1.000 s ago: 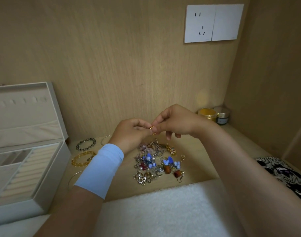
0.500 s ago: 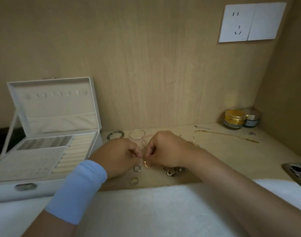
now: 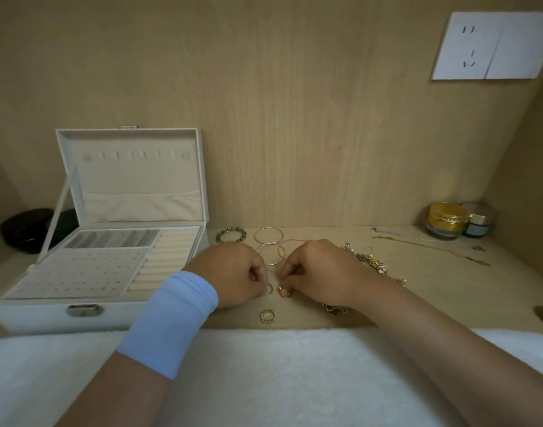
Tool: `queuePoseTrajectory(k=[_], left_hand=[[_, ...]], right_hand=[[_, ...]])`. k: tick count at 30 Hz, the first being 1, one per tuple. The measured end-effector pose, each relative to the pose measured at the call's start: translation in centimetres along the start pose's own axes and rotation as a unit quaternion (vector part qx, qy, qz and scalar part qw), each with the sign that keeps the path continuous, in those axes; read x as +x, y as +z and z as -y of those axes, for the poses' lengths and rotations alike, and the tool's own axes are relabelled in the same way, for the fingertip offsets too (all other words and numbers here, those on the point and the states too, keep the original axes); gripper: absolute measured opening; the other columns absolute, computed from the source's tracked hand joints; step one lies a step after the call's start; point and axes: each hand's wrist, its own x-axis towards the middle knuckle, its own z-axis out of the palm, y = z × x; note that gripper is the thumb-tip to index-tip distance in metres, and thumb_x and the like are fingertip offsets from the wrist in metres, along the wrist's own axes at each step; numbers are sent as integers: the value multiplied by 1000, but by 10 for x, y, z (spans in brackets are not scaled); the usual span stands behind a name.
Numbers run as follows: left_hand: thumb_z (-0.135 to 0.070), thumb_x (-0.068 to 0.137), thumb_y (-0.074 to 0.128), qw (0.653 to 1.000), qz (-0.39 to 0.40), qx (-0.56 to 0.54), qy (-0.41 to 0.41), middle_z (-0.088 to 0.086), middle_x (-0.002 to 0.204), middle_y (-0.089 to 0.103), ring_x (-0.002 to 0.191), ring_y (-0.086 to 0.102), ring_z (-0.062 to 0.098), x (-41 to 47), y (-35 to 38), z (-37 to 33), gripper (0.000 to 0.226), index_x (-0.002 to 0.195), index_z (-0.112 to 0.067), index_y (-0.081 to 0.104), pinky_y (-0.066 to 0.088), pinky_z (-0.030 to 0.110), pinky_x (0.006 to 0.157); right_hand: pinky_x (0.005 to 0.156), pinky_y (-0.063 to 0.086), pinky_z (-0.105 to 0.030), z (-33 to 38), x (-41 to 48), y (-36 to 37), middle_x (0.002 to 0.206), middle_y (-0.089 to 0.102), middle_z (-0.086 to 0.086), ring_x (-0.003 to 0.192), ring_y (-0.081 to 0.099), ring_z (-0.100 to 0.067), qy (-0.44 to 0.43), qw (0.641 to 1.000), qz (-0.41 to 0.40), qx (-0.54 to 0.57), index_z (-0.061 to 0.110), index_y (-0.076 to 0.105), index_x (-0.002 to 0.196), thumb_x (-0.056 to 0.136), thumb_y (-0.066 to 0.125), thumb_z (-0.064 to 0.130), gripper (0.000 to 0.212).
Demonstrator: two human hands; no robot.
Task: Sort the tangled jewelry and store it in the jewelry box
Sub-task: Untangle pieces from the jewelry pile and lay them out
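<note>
My left hand [image 3: 230, 272], with a light blue wristband, rests on the wooden shelf and its curled fingertips pinch a small silver ring [image 3: 267, 289]. Close beside it, my right hand [image 3: 319, 272] pinches a gold ring [image 3: 285, 292] against the shelf. A third, beaded ring [image 3: 268, 316] lies loose just in front of them. The white jewelry box [image 3: 29, 315] stands open at the left, its compartments bare. A tangled jewelry pile [image 3: 369, 261] lies partly hidden behind my right hand.
Two thin bangles [image 3: 268, 235], a pink cord and a dark bead bracelet [image 3: 230, 235] lie behind my hands. Gold chains [image 3: 430, 245] stretch to the right, near two cosmetic jars [image 3: 446, 220]. A white towel [image 3: 264, 371] covers the front edge. A black object [image 3: 26, 226] sits behind the box.
Both hands came down from above the pile to the shelf surface, still together on a small gold piece. The view swung left, so the whole box shows.
</note>
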Motion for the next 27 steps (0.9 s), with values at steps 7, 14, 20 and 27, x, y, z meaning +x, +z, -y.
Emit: queuePoseTrajectory(k=[7, 14, 20, 27], left_hand=[[-51, 68, 81, 999, 40, 11, 20, -22, 85, 55, 78, 52, -3, -3, 4, -7, 28, 90, -37, 71, 41, 19, 73], [-48, 69, 82, 1000, 24, 6, 10, -20, 91, 57, 86, 52, -1, -5, 3, -5, 29, 92, -35, 71, 45, 21, 79], [-56, 71, 78, 999, 33, 33, 9, -23, 106, 52, 105, 46, 3, -5, 3, -2, 48, 115, -39, 66, 42, 26, 98], [-58, 71, 77, 998, 34, 54, 5, -22, 100, 54, 98, 52, 3, -6, 0, 0, 47, 112, -39, 67, 41, 20, 88]], right_hand=[[82, 53, -30, 4, -4, -1, 88, 74, 12, 82, 61, -6, -31, 999, 24, -18, 31, 79, 95, 89, 61, 24, 20], [80, 56, -29, -4, 0, -15, 93, 75, 13, 78, 63, 4, -23, 1000, 7, 16, 29, 79, 95, 90, 65, 29, 15], [77, 47, -15, -19, 0, -39, 86, 65, 23, 84, 61, 5, -6, 998, -22, 50, 25, 80, 100, 92, 69, 28, 13], [75, 43, -22, 7, -7, -11, 85, 64, 20, 90, 60, -4, -47, 997, 54, -30, 32, 75, 105, 81, 75, 49, 29]])
